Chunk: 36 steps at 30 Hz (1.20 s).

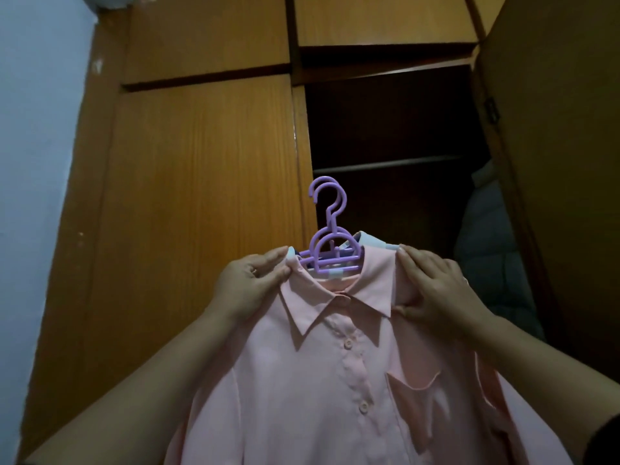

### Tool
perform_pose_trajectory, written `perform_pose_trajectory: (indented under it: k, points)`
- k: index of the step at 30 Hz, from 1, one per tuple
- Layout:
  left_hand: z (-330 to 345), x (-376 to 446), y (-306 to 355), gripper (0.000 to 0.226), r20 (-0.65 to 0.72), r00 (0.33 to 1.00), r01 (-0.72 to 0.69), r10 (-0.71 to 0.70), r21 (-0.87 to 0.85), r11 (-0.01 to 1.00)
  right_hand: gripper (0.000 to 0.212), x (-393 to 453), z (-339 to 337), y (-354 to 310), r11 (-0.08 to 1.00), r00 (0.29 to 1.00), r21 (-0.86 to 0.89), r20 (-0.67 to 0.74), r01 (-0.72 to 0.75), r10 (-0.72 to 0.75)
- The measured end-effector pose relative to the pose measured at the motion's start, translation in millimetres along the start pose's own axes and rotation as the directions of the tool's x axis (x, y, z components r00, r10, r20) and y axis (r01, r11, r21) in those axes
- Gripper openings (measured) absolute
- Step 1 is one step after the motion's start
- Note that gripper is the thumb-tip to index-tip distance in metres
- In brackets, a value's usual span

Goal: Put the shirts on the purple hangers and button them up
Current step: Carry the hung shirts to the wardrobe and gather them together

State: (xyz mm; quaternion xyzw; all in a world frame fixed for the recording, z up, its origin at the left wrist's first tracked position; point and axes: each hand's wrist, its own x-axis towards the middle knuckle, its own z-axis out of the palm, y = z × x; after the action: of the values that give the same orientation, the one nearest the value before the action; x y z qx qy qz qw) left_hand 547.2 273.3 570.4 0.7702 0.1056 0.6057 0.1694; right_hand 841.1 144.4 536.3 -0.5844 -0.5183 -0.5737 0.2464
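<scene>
Wooden wardrobe door point(201, 196) is at left, shut. Left hand point(250, 283) pinches the pink shirt point(318, 380) at its shoulder, grip narrow on the cloth. Shirt hangs on purple hangers point(330, 236), two hooks together, w/ front buttons done up. Right hand point(439, 290) holds the other shoulder, fingers curled on fabric. Behind is the dark open wardrobe compartment point(385, 129).

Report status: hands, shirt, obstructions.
Left hand and right hand each grip a shoulder of the pink shirt. Shirt buttoned, on purple hangers. Rail ahead, nothing blocking.
</scene>
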Motion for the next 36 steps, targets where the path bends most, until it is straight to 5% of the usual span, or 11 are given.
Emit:
perform_pose_trajectory:
  k: [8,16,26,36]
  points:
    - [64.4,42.5,-16.0,0.034,0.002,0.999,-0.045,0.045,-0.071,0.996,0.093,20.5,55.3,67.3,1.000,0.998,-0.007,-0.065,0.019,-0.019]
    - [92.6,86.3,-27.2,0.030,0.027,0.999,-0.031,0.028,0.129,0.991,0.096,62.9,110.9,111.7,0.995,0.986,0.060,-0.147,0.085,-0.075]
    - [86.2,112.9,-28.4,0.026,0.029,0.993,0.111,-0.114,0.098,0.989,0.110,92.7,164.9,111.7,0.975,0.975,0.198,-0.215,0.102,-0.059]
    - [73.1,132.0,-35.8,0.022,0.022,0.995,0.085,-0.092,0.223,0.971,0.102,106.8,199.6,92.9,0.954,0.969,0.293,-0.246,0.061,0.014]
